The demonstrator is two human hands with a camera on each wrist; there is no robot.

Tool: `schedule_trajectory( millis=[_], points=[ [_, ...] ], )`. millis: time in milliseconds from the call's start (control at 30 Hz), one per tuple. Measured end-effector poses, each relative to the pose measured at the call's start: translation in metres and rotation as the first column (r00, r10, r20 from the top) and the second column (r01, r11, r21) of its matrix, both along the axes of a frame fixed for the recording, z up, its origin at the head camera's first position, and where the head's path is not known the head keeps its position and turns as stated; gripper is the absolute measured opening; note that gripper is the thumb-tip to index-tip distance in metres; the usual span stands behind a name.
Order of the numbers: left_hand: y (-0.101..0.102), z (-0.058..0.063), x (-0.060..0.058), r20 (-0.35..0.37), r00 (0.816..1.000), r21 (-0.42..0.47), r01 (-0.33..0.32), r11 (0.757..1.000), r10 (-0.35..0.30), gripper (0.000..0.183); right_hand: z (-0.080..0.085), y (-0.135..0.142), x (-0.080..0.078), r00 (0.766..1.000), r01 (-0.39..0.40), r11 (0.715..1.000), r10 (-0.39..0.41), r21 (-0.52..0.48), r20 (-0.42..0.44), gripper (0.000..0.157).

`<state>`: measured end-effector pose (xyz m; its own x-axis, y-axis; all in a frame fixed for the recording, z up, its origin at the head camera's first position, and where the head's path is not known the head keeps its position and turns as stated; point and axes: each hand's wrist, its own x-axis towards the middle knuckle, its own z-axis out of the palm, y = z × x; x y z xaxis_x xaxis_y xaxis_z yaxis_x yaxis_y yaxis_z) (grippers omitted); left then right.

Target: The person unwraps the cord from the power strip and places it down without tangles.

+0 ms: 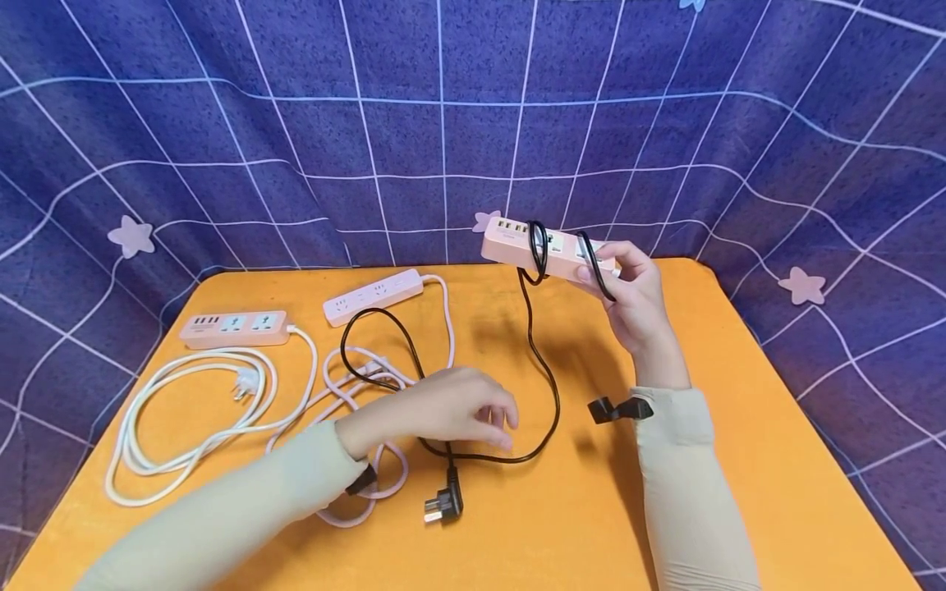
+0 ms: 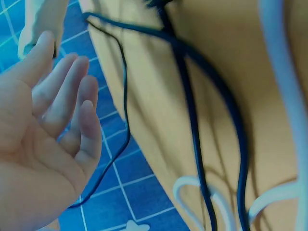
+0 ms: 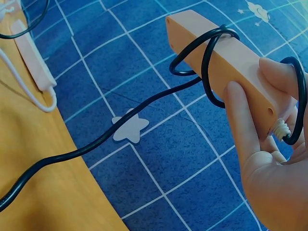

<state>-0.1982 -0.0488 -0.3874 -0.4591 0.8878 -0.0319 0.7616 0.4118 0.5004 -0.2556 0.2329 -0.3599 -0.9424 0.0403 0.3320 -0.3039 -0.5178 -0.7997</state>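
My right hand (image 1: 639, 300) grips one end of a pink power strip (image 1: 565, 261), lifted over the back right of the table. A black cord (image 1: 557, 406) loops around the strip. From there it runs down to the table and ends in a black plug (image 1: 447, 501). In the right wrist view, thumb and fingers clasp the strip (image 3: 192, 29) near its cord end. My left hand (image 1: 458, 406) hovers over the cords at mid-table. Its fingers are loosely bent with nothing between them, and the left wrist view shows the palm (image 2: 43, 154) bare.
On the left, another pink power strip (image 1: 254, 328) lies with its coiled white cord (image 1: 129, 435). A slimmer pale pink strip (image 1: 369, 297) lies toward the back, its light cord (image 1: 447, 312) tangled under the black one. A blue gridded curtain (image 1: 473, 139) stands behind the orange tabletop (image 1: 532, 533).
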Motion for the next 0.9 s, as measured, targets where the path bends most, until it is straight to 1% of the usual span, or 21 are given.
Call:
schedule_trajectory(
  millis=[67, 100, 167, 200, 233, 267, 333, 433, 467, 500, 633, 700, 800, 833, 900],
  points=[
    [-0.001, 0.005, -0.006, 0.023, 0.998, 0.06, -0.067, 0.996, 0.066, 0.025, 0.0, 0.0, 0.0, 1.0, -0.003, 1.0, 0.003, 0.0, -0.004, 0.035],
    [-0.001, 0.008, -0.009, 0.036, 0.994, 0.094, -0.106, 0.99, 0.103, 0.024, 0.0, 0.0, 0.0, 1.0, -0.003, 1.0, 0.003, -0.001, -0.006, 0.035],
    [-0.002, 0.011, -0.016, 0.075, 0.979, 0.158, -0.197, 0.968, 0.187, 0.023, 0.0, 0.0, 0.0, 1.0, -0.006, 1.0, 0.006, 0.003, -0.009, 0.035],
    [-0.002, 0.012, -0.02, 0.101, 0.967, 0.188, -0.247, 0.951, 0.232, 0.022, 0.0, 0.0, 0.0, 1.0, -0.007, 1.0, 0.007, 0.004, -0.011, 0.034],
    [-0.003, 0.012, -0.025, 0.135, 0.953, 0.214, -0.297, 0.931, 0.273, 0.021, 0.0, 0.0, 0.0, 1.0, -0.009, 1.0, 0.009, 0.005, -0.012, 0.035],
    [-0.003, 0.012, -0.028, 0.172, 0.933, 0.236, -0.351, 0.906, 0.317, 0.019, 0.0, 0.0, 0.0, 1.0, -0.01, 1.0, 0.01, 0.007, -0.011, 0.036],
    [-0.004, 0.012, -0.036, 0.26, 0.885, 0.273, -0.451, 0.849, 0.387, 0.018, 0.0, 0.0, 0.0, 1.0, -0.013, 1.0, 0.013, 0.009, -0.008, 0.037],
    [-0.004, 0.009, -0.047, 0.363, 0.815, 0.309, -0.562, 0.767, 0.451, 0.019, 0.0, 0.0, 0.0, 1.0, -0.016, 1.0, 0.016, 0.011, -0.003, 0.04],
    [-0.004, 0.008, -0.05, 0.39, 0.793, 0.315, -0.593, 0.741, 0.468, 0.021, 0.0, 0.0, 0.001, 1.0, -0.017, 1.0, 0.017, 0.011, -0.001, 0.04],
    [-0.004, 0.006, -0.054, 0.411, 0.777, 0.323, -0.613, 0.721, 0.476, 0.022, 0.0, 0.0, 0.001, 1.0, -0.018, 1.0, 0.018, 0.012, -0.002, 0.04],
    [-0.001, 0.002, -0.066, 0.482, 0.725, 0.342, -0.673, 0.656, 0.492, 0.026, -0.001, 0.0, 0.0, 1.0, -0.02, 1.0, 0.02, 0.012, -0.008, 0.038],
    [0.002, 0.0, -0.071, 0.524, 0.699, 0.348, -0.697, 0.627, 0.486, 0.028, -0.001, 0.0, 0.0, 1.0, -0.02, 1.0, 0.02, 0.015, -0.011, 0.039],
    [0.006, -0.002, -0.078, 0.58, 0.662, 0.346, -0.728, 0.592, 0.475, 0.029, -0.002, 0.001, -0.001, 1.0, -0.019, 1.0, 0.019, 0.019, -0.011, 0.039],
    [0.008, -0.003, -0.08, 0.592, 0.654, 0.346, -0.733, 0.585, 0.47, 0.029, -0.002, 0.001, -0.001, 1.0, -0.019, 1.0, 0.019, 0.02, -0.011, 0.039],
    [0.013, -0.005, -0.084, 0.607, 0.644, 0.341, -0.74, 0.579, 0.466, 0.029, -0.003, 0.001, -0.001, 1.0, -0.024, 1.0, 0.024, 0.014, -0.012, 0.037]
  ],
)
